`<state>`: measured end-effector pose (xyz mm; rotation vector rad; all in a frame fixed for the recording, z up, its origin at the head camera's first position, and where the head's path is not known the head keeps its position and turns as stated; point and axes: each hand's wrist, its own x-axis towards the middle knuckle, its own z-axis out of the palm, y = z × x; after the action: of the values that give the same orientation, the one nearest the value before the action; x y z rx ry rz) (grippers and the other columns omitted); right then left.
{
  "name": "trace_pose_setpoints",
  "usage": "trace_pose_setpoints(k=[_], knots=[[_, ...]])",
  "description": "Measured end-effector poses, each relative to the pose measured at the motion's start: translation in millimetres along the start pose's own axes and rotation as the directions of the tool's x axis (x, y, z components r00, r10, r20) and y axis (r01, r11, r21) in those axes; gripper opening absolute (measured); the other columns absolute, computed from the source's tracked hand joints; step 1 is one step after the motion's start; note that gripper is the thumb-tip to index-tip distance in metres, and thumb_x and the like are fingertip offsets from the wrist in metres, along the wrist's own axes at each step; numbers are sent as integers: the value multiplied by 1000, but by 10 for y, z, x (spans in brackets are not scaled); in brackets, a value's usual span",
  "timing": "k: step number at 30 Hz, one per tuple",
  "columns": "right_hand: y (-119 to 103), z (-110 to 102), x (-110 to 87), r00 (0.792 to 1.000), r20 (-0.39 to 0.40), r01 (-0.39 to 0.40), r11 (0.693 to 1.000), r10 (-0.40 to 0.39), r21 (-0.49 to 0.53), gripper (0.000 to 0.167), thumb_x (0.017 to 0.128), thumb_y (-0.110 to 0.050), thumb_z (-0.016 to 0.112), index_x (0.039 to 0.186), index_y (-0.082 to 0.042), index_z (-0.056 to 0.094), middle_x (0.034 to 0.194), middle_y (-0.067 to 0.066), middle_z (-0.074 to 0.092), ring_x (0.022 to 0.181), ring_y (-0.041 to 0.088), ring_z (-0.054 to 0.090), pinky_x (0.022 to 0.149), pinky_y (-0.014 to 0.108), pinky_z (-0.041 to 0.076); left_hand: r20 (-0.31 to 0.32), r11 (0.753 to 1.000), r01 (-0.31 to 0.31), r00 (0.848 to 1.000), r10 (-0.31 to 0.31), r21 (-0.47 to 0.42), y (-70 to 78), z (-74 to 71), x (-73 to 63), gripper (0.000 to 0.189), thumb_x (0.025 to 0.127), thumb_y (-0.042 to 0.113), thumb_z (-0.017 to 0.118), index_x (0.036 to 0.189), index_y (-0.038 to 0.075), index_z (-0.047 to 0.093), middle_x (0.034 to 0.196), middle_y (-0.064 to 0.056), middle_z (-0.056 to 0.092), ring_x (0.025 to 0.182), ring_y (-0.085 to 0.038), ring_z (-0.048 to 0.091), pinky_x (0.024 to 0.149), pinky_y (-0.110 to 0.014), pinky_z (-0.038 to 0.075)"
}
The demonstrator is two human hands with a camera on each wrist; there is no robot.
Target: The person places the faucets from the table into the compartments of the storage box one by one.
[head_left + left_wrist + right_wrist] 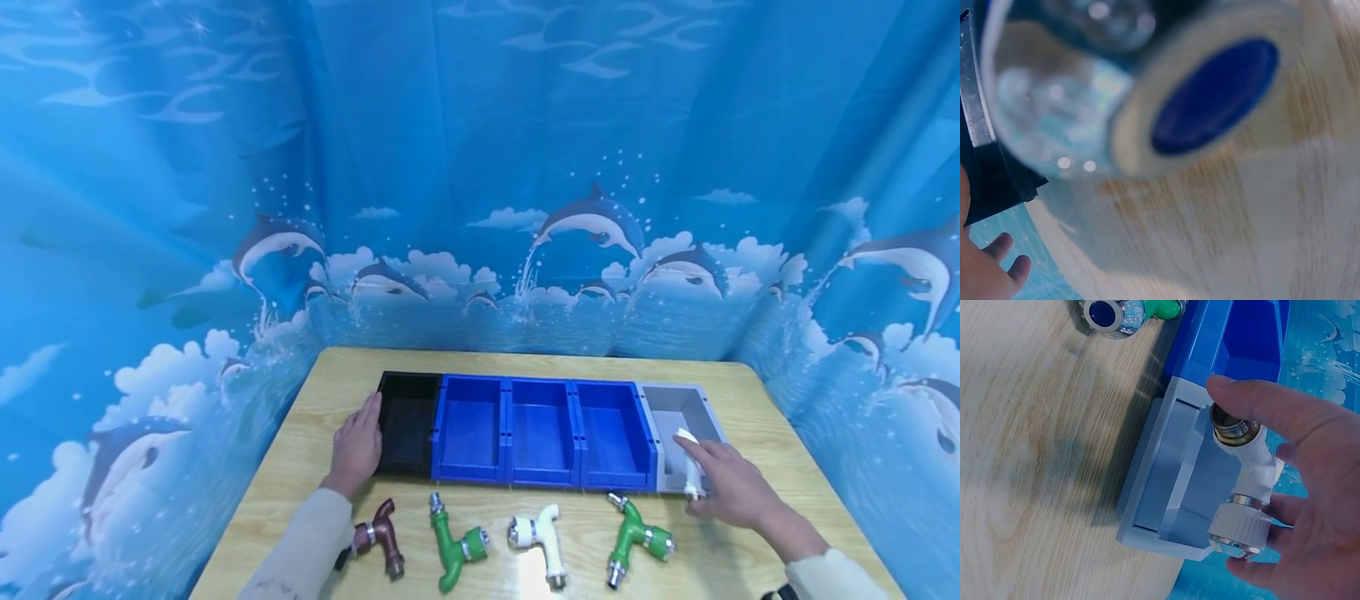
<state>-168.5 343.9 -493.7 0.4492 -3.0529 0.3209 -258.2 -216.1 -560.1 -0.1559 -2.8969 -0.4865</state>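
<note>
A white plastic tap (1257, 475) with a threaded metal end and a ribbed knob is held by my right hand (731, 487), thumb at the threaded end and fingers along the other side. It is over the grey bin (666, 402) at the right end of the row. My left hand (356, 443) rests against the outer left side of the black bin (408, 412), fingers extended and holding nothing. In the left wrist view only part of this hand (985, 269) shows, beside the dark bin's edge.
Three blue bins (540, 425) stand between the black and grey ones. In front lie a brown tap (385, 533), a green tap (450, 550), another white tap (550, 546) and a second green tap (628, 533). A dolphin-print curtain (480, 167) surrounds the wooden table (307, 467).
</note>
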Motion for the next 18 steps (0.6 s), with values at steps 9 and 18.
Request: trace_pose_setpoints(k=[9,18], knots=[[0,-10,43,1000,1,1,1000,-1,15,98,53,-26,92,138,-2,49,123,29,55,110,50,52,83,65,46,4,1000,-3,1000,3,0,-11,15,14,61,97,6,50,152,4,26,156,-14,30,123,-47,46,96,-66,40],[18,-3,107,1000,-23,8,999,-7,50,99,51,-26,91,136,0,49,122,29,56,110,51,52,82,66,46,3,1000,9,1000,-9,-16,-9,20,6,58,98,7,47,153,5,25,156,-14,29,124,-46,45,96,-66,39]])
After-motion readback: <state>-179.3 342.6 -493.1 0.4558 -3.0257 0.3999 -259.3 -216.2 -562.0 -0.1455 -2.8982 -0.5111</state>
